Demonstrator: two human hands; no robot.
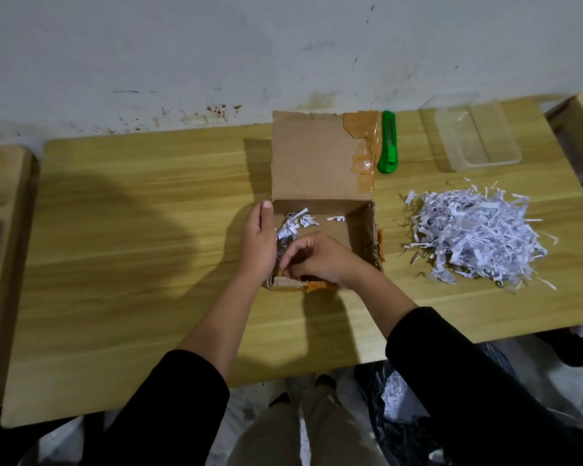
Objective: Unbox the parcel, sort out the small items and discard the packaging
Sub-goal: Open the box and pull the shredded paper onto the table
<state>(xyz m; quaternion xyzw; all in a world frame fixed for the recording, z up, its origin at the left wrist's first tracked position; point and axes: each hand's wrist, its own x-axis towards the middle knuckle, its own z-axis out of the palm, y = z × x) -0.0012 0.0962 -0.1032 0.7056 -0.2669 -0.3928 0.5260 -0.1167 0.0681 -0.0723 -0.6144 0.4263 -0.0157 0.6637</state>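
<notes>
Wooden table pushed against a stained white wall, seen from above. Cardboard box sits open at table centre, its lid flap thrown back toward the wall, brown tape peeling along the flap's right edge. A few loose shreds lie on the box floor by the far left corner.

Left hand grips the box's left wall, thumb pointing up at the far left corner, fingers hidden over the edge inside. Right hand reaches into the box from the near side, fingers curled, tips down at the near left corner against a small orange-brown bit; cannot tell if it is pinching that bit or only touching it, or what the bit is. Both forearms bare, black sleeves pushed up.

Big pile of shredded paper on the table to the right of the box, near it but apart. Green utility knife lies just beside the flap's right edge, pointing at the wall. Clear plastic container at the far right corner of the table, apart from the knife and behind the pile.

Black plastic bag below the near table edge, some white shreds showing in it
</notes>
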